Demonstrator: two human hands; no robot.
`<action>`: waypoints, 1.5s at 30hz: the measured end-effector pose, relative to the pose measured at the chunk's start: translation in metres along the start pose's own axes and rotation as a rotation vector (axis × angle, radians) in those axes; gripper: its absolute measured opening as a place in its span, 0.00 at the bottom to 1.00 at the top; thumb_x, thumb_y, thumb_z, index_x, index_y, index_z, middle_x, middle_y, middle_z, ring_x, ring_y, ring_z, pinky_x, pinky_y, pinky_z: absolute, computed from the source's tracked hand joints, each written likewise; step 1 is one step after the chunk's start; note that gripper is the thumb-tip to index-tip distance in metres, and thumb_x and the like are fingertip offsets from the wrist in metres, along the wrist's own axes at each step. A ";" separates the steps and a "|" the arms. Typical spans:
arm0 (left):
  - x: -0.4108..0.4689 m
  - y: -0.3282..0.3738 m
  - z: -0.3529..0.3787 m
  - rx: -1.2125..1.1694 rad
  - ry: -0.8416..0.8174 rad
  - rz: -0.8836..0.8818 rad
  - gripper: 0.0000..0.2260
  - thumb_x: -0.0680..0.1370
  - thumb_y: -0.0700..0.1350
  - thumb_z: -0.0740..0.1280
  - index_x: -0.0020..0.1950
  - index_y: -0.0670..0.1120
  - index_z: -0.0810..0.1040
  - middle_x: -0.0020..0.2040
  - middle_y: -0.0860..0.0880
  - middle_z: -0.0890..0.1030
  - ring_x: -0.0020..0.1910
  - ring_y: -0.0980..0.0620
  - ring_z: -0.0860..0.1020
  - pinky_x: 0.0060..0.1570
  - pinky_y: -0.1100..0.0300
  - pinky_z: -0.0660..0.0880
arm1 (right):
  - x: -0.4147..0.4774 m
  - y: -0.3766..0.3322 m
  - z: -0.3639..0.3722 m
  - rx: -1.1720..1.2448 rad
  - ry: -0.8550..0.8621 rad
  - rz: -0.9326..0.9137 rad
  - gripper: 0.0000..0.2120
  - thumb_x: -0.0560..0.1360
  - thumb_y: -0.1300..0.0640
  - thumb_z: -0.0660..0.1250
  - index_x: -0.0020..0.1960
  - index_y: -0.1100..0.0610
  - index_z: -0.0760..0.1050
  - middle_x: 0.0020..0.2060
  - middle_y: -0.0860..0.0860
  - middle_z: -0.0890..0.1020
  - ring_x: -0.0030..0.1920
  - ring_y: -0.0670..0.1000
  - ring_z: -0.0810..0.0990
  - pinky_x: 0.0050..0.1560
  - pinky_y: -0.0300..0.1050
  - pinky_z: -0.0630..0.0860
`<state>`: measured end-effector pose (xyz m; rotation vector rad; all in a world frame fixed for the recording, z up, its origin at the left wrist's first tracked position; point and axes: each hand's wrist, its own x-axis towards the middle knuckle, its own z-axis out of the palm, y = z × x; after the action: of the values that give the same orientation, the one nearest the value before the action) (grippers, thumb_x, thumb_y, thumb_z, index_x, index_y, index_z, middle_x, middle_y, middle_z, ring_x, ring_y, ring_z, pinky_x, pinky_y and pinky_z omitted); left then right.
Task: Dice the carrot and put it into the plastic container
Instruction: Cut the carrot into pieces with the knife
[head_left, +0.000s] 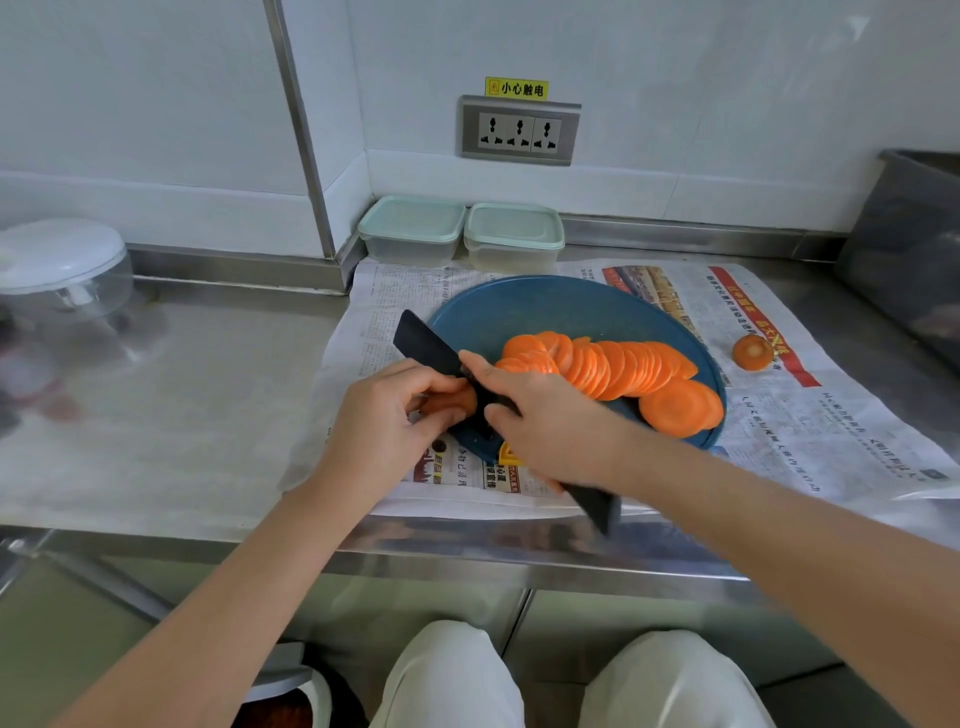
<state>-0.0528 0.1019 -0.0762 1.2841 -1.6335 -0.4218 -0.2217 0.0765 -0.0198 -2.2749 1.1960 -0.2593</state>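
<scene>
A round blue cutting board lies on newspaper and carries a fanned row of orange carrot slices. My left hand pinches the short remaining carrot stub at the board's near left edge. My right hand grips the handle of a black knife, forefinger stretched along the spine, the blade set against the stub. A cut carrot end lies on the newspaper to the right. Two lidded plastic containers stand at the back wall.
Newspaper covers the steel counter under the board. A clear chopper bowl with a white lid stands at the far left. A dark grey bin is at the right edge. A wall socket sits above the containers.
</scene>
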 end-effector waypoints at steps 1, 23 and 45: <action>0.000 0.000 0.000 0.001 -0.002 0.001 0.12 0.69 0.36 0.75 0.50 0.46 0.83 0.47 0.56 0.82 0.48 0.61 0.80 0.53 0.66 0.76 | 0.002 0.000 0.006 -0.038 0.036 -0.010 0.26 0.82 0.60 0.54 0.78 0.50 0.53 0.36 0.54 0.74 0.33 0.51 0.74 0.37 0.45 0.76; -0.002 -0.002 -0.004 -0.057 0.044 -0.088 0.11 0.68 0.40 0.77 0.46 0.52 0.82 0.45 0.52 0.83 0.46 0.55 0.82 0.50 0.53 0.80 | -0.029 -0.006 -0.026 0.092 0.006 0.128 0.08 0.82 0.51 0.54 0.57 0.54 0.67 0.32 0.53 0.73 0.17 0.43 0.70 0.19 0.39 0.69; -0.002 0.005 -0.006 -0.045 -0.003 -0.120 0.14 0.69 0.38 0.76 0.44 0.56 0.80 0.46 0.54 0.82 0.48 0.56 0.81 0.52 0.54 0.80 | -0.038 -0.007 -0.045 0.134 -0.054 0.201 0.22 0.83 0.50 0.51 0.48 0.67 0.73 0.25 0.55 0.72 0.22 0.51 0.70 0.22 0.40 0.68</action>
<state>-0.0504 0.1075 -0.0712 1.3519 -1.5456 -0.5305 -0.2573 0.0930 0.0250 -2.0175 1.3270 -0.1948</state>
